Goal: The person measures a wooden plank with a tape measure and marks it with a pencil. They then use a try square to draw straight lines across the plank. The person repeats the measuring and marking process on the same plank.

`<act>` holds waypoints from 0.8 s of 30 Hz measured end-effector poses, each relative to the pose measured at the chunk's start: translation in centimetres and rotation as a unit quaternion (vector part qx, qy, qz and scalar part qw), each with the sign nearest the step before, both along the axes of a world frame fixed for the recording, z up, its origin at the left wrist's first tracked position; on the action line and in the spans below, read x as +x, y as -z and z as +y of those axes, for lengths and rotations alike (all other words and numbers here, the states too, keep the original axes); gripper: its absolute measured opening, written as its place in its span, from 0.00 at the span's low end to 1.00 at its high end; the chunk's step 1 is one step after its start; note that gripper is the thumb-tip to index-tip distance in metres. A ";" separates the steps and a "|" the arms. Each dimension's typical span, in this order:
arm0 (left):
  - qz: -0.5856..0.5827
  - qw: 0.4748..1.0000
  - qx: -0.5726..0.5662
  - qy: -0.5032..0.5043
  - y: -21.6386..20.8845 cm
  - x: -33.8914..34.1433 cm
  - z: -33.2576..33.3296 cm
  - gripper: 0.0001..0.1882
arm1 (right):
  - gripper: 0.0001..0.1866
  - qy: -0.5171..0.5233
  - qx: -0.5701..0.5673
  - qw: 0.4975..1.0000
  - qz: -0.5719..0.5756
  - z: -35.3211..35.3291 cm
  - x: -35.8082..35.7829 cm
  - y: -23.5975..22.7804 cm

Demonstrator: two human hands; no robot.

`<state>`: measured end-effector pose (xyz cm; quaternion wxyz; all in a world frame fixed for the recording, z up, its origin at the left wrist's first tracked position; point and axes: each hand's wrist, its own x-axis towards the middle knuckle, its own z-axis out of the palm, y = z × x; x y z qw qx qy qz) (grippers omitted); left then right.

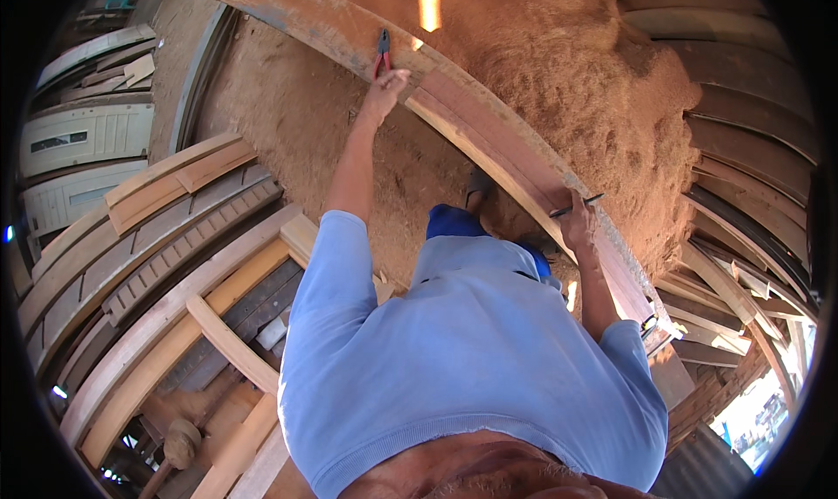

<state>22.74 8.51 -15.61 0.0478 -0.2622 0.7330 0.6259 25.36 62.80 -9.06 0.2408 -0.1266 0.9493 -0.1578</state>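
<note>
Currently, the left hand (381, 100) meets red-handled pliers (383, 45) near a narrow wooden bench's (323, 23) edge, grip unclear; the right hand (577, 226) clasps a slim dark tool (594, 199) over reddish plank (497, 137); brown floor (271, 97) opens leftward.

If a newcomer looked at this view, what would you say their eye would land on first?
Probably the light-blue shirt filling the lower middle. Next, the long beam slanting from upper left down to the right, with red-handled pliers at the left hand. Beyond it, a reddish-brown heap spreads right of top centre.
</note>
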 end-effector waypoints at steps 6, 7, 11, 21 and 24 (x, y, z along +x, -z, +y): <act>0.016 0.973 0.155 -0.173 2.3 -8.6 -1.3 0.36 | 0.36 0.011 -0.013 1.000 0.015 0.5 0.3 0.9; 0.011 0.969 0.183 -0.164 3.8 -8.7 -2.6 0.39 | 0.36 0.001 -0.026 0.999 0.023 0.2 0.1 0.8; -0.048 0.987 0.150 0.008 3.7 -11.5 4.5 0.50 | 0.38 0.023 -0.010 1.000 0.018 1.2 0.5 1.6; 0.001 0.955 0.277 -0.103 4.6 -11.5 0.4 0.55 | 0.36 0.018 -0.014 1.000 0.007 0.5 0.1 0.5; -0.050 0.962 0.269 0.001 4.8 -13.0 2.5 0.56 | 0.36 0.018 -0.027 0.999 0.002 0.6 -0.3 1.1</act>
